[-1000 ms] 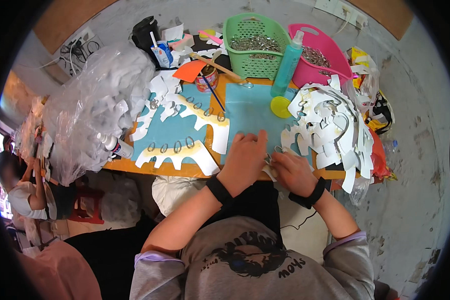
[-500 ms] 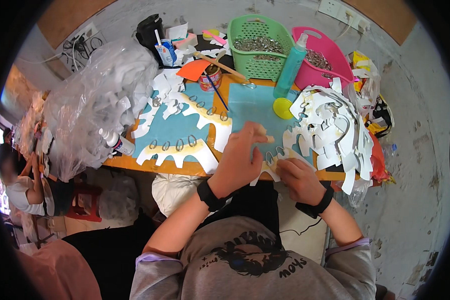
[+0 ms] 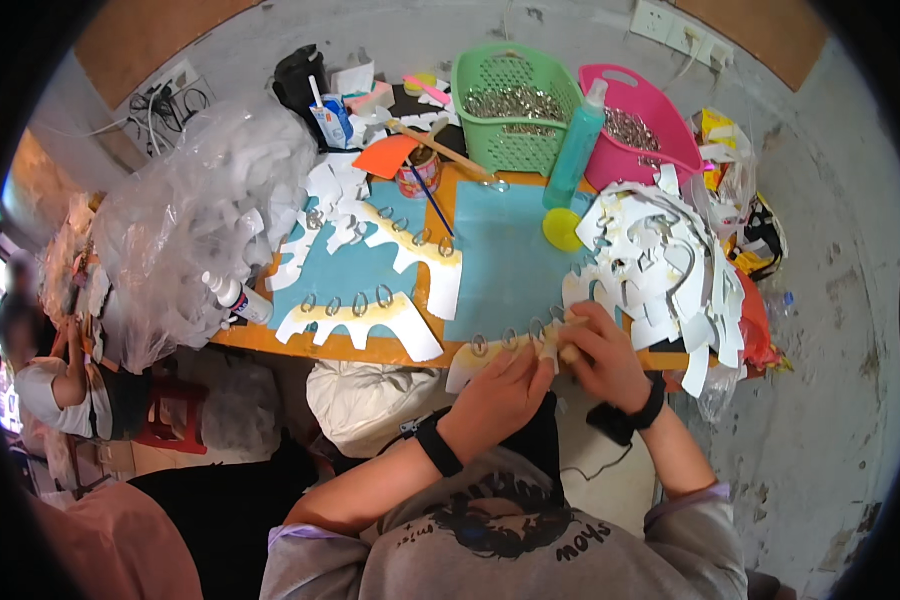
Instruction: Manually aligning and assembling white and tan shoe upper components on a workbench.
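At the table's front edge I hold a white scalloped strip [image 3: 466,362] with a yellowish band and several metal loops standing along it. My left hand [image 3: 495,405] is closed on its lower edge, fingertips pressed near the right end. My right hand [image 3: 608,368] pinches that same end, its fingertips close to the left ones. Exactly what lies between the fingertips is hidden. A similar strip with loops [image 3: 402,325] lies to the left, and another [image 3: 440,275] lies behind it. To the right rises a heap of such white pieces [image 3: 660,265].
Metal pieces fill a green basket [image 3: 515,150] and a pink basket [image 3: 660,150] at the back. Nearby stand a teal spray bottle [image 3: 575,150], a yellow lid [image 3: 563,230] and a can [image 3: 418,178] with a brush. A large plastic bag [image 3: 185,220] bulges at left; another person sits beyond.
My left hand has come down from above the table onto the strip. The strip now shows farther left, with more of its loops in sight. My right hand has shifted slightly.
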A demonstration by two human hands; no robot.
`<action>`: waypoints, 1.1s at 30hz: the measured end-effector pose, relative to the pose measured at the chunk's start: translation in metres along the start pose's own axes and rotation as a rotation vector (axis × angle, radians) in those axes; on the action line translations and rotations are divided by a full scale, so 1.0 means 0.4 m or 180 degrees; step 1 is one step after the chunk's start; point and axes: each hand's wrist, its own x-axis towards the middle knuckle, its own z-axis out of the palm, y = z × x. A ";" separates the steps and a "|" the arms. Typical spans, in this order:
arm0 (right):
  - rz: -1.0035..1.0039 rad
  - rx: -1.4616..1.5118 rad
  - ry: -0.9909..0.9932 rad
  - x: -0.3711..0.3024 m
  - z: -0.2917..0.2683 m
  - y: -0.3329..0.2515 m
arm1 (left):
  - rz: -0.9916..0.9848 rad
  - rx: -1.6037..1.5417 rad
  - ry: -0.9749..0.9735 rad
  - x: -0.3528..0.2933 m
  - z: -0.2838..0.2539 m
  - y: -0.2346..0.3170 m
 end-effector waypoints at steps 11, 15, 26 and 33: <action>-0.1042 -0.0986 -0.0740 0.045 -0.012 0.015 | -0.0123 0.0134 -0.0139 -0.029 0.006 0.025; -0.1255 -0.1189 -0.0834 0.045 -0.018 0.029 | -0.0396 -0.0209 -0.0162 -0.030 0.007 0.022; -0.0931 -0.0898 -0.0802 0.016 -0.023 -0.006 | -0.0793 -0.0714 -0.0034 -0.004 -0.025 -0.004; -0.0643 -0.0708 -0.0520 -0.005 -0.018 -0.021 | -0.0573 -0.1030 0.0082 0.003 -0.009 -0.004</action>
